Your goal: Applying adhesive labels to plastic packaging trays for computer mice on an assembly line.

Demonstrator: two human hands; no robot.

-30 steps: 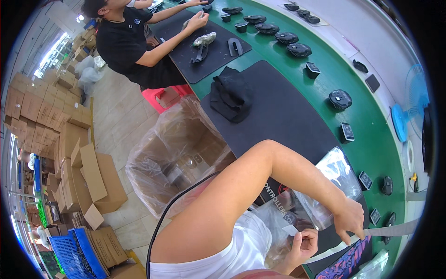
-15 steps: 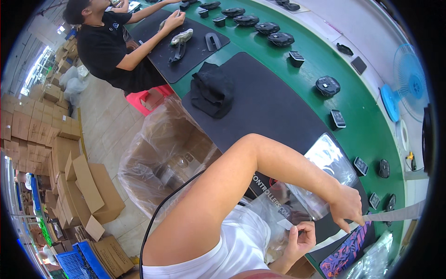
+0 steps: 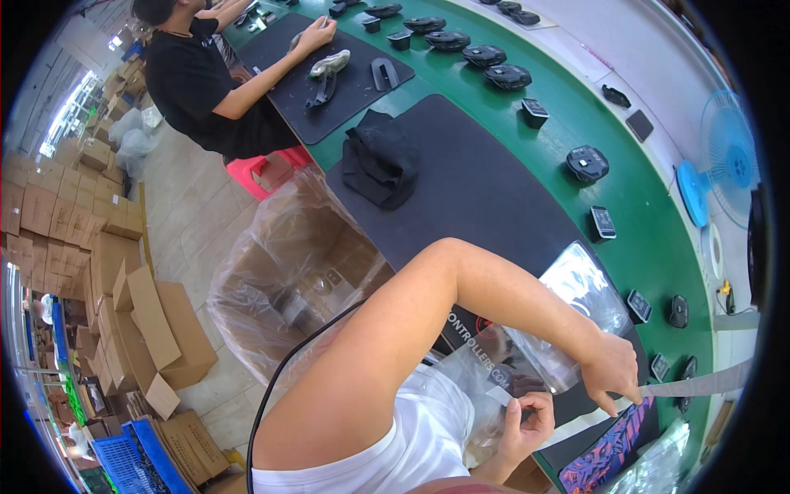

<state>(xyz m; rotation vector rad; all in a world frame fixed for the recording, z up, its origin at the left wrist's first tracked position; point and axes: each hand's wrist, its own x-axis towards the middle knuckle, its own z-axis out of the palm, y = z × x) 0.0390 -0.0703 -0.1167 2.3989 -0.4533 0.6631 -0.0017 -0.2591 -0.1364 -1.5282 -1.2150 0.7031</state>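
Note:
My left arm reaches across from the lower left. My left hand (image 3: 611, 370) is closed at its fingertips on a long whitish strip (image 3: 699, 385), which runs toward the right edge and also passes below the hand. Closer to my body, my right hand (image 3: 529, 424) pinches a small white label (image 3: 498, 397) between thumb and finger. Under that label lies a clear plastic bag (image 3: 461, 370), partly over my lap. A shiny clear package (image 3: 576, 280) rests on the dark mat beyond my left forearm. Next to the strip is a purple and orange patterned piece (image 3: 605, 453).
Black game controllers (image 3: 587, 165) and small black boxes (image 3: 602, 222) line the green table (image 3: 535, 148). A black cloth (image 3: 380, 160) lies on the mat. A plastic-lined carton (image 3: 280, 263) stands left of the table. Beyond sits a co-worker (image 3: 193, 82); a blue fan (image 3: 691, 193) stands right.
The view has shifted slightly. Both hands keep nearly the same place and hold, with the strip and the label still in them.

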